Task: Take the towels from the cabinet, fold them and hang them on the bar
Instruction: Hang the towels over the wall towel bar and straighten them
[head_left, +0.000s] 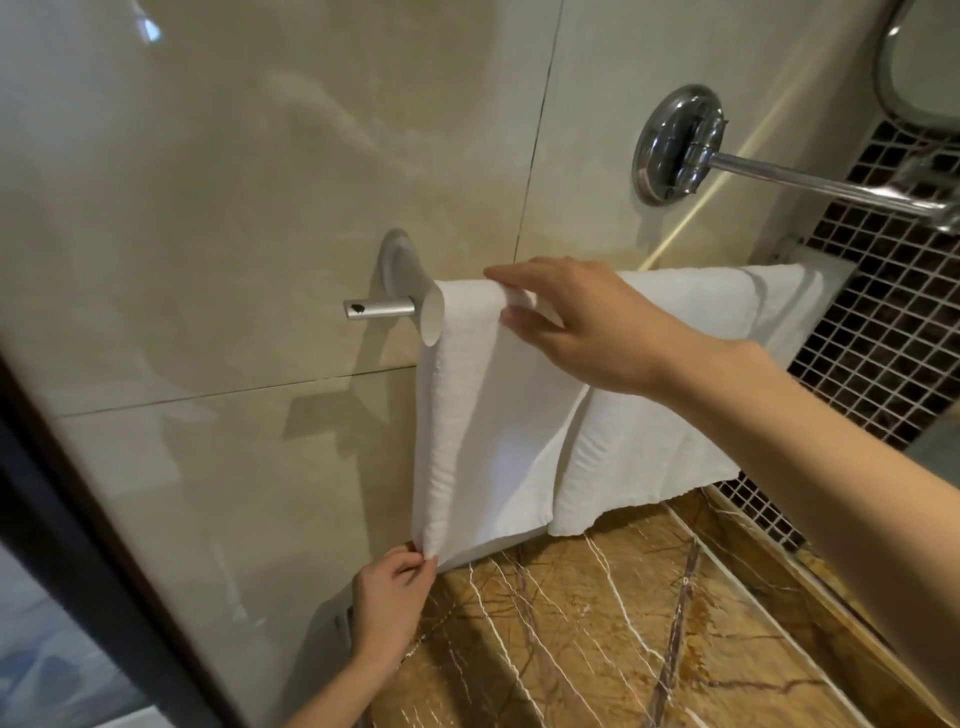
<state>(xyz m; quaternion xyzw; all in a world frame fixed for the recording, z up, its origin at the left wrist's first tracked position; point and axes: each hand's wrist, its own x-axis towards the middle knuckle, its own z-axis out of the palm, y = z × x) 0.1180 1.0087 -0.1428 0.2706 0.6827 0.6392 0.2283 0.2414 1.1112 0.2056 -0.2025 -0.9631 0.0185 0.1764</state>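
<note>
Risk: first towel is hanging folded over the bar, crowding its bare left end. A sideways tug could be pushing the fold edge past that end. Pulling down too hard on the bottom corner could be dragging one layer long, leaving the halves uneven or sliding the whole towel off. It is also overlapping the second towel just beside it, so shifting one may be disturbing the other

Pose: right hand is sitting at bar height, forearm sloping down to the right, thumb and fingers pinching the fold on top. Left hand is below, fingertips pinching the lower left corner above the marble counter
</note>
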